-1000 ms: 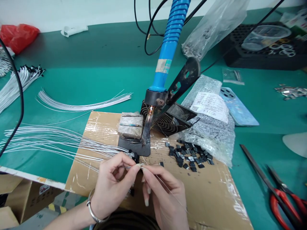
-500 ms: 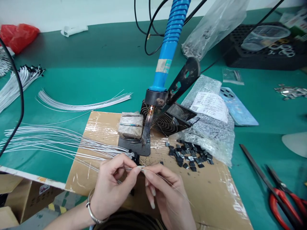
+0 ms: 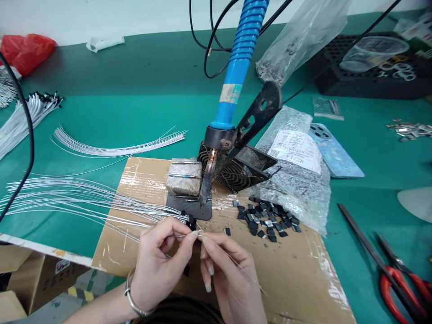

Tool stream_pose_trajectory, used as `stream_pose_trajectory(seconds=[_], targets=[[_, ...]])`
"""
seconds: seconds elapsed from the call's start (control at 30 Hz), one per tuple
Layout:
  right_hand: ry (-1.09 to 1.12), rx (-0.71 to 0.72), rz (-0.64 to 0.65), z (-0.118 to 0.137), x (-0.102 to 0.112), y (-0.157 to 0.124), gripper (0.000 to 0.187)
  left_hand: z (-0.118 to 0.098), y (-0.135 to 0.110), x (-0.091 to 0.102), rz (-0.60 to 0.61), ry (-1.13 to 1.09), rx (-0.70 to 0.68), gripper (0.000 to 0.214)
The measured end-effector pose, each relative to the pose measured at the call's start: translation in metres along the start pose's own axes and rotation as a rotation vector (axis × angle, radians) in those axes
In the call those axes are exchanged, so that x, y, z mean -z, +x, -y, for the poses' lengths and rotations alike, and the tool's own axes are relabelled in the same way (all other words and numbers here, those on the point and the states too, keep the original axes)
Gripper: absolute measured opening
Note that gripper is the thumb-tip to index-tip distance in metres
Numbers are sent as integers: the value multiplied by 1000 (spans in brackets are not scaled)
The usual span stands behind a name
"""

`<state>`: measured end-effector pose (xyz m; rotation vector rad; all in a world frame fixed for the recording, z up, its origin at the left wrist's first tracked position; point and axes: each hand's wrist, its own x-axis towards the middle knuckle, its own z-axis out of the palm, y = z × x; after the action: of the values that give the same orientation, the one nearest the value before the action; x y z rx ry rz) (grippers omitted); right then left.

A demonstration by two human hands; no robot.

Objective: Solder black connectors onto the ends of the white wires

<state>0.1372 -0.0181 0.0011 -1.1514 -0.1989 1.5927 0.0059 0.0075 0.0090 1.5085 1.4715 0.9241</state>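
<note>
My left hand [image 3: 167, 256], with a silver bracelet at the wrist, is closed in a pinch on a thin white wire. Right beside it, my right hand [image 3: 229, 270] pinches the same spot, fingertips almost touching; a fine wire [image 3: 248, 275] trails from it toward the lower right. Whether this is one wire or two I cannot tell. Just behind the fingertips lie the black ends [image 3: 189, 220] of a bundle of white wires [image 3: 135, 202], which spread to the left over the cardboard sheet [image 3: 297, 279].
A blue-handled soldering iron [image 3: 236, 63] stands tip-down in its holder, near a sponge [image 3: 184, 177] and a small black fan [image 3: 232, 168]. Black pieces [image 3: 266, 218] lie scattered at right, before a plastic bag [image 3: 297, 153], a phone [image 3: 335, 150] and red-handled scissors [image 3: 394, 274].
My right hand has shifted slightly left and down, and its fine wire with it. A small black piece beside its knuckles now shows more fully. My left hand keeps nearly the same pinch.
</note>
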Motion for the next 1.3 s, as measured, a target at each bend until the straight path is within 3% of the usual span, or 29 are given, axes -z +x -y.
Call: stream_pose_trajectory(seconds=[0.33, 0.4, 0.47, 0.5, 0.6, 0.73, 0.87, 0.97, 1.07, 1.3], targets=[[18, 37, 21, -19, 8, 3, 25, 5, -3, -3, 32, -81, 98, 23], [-39, 99, 32, -15, 16, 5, 23, 5, -1, -1, 36, -103, 116, 22], [-229, 299, 28, -7, 31, 8, 20, 5, 2, 0, 35, -121, 128, 22], [-358, 437, -54, -1, 39, 10, 17, 5, 3, 1, 34, -131, 132, 21], [-799, 595, -259, 15, 62, 17, 17, 2, 5, 3, 38, -154, 127, 17], [-1157, 804, -192, 22, 74, 28, 19, -4, 8, 5, 36, -124, 117, 15], [-1297, 929, -156, 16, 72, 34, 15, -11, 11, 5, 21, -122, 92, 14], [-1307, 922, -130, 14, 74, 33, 15, -13, 13, 5, 11, -136, 85, 14], [-1253, 792, -137, 12, 78, 29, 14, -13, 13, 6, 12, -151, 102, 14], [-837, 602, -153, 12, 67, 24, 10, -14, 15, 7, 28, -163, 103, 14]])
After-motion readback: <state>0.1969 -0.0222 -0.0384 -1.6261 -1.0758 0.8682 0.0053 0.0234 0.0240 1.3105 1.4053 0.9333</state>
